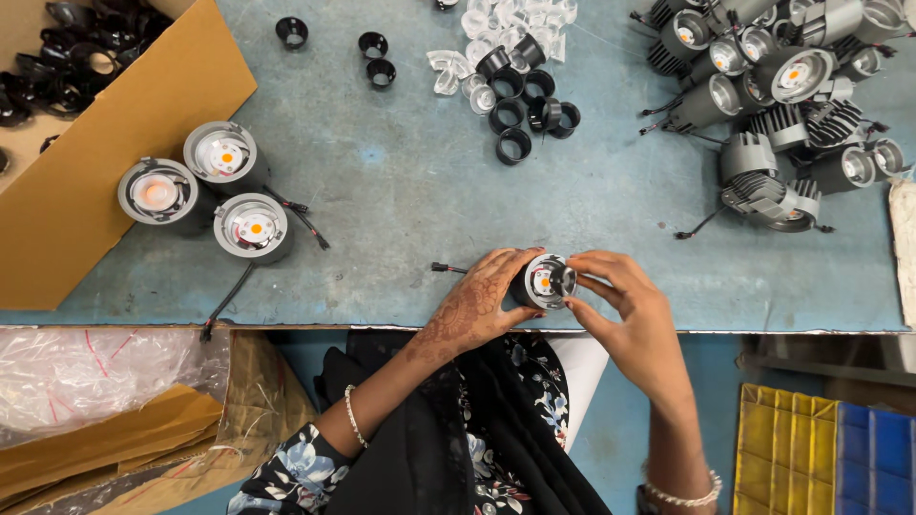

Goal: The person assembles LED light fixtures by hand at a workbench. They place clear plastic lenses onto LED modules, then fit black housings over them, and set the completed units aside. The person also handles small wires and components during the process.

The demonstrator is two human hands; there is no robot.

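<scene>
1. Hidden or unclear: lamp [544,280] body mostly covered by the left hand [477,303]; only its round face with an orange centre and a silver rim showing. Black lead [447,269] poking out left of that hand, the rest out of sight. Pile of lamps [778,86] cut off at the top and right edge, parts tangled and hard to separate. Clear lenses [506,33] heaped and overlapping, count impossible to tell.
2. Packages: brown box [105,133] at upper left, flap lying on the desk [401,200], black rings [67,57] inside, cropped by the frame. Below the desk edge at left, a second carton [114,439] with clear plastic film [86,377]. At lower right, yellow tray [784,448] beside blue tray [873,463], both ribbed, both cut off.
3. On the desk: three lamps [215,186] face up at left, near the box flap; loose rings [520,100] just below the lenses.
4. Hands: left hand wrapped around the lamp from the left, fingers curled closed on it. Right hand [625,305] touching the lamp's rim from the right, thumb and fingertips pinched on it. Lamp held between both hands, just above the near desk edge, face tilted up.
</scene>
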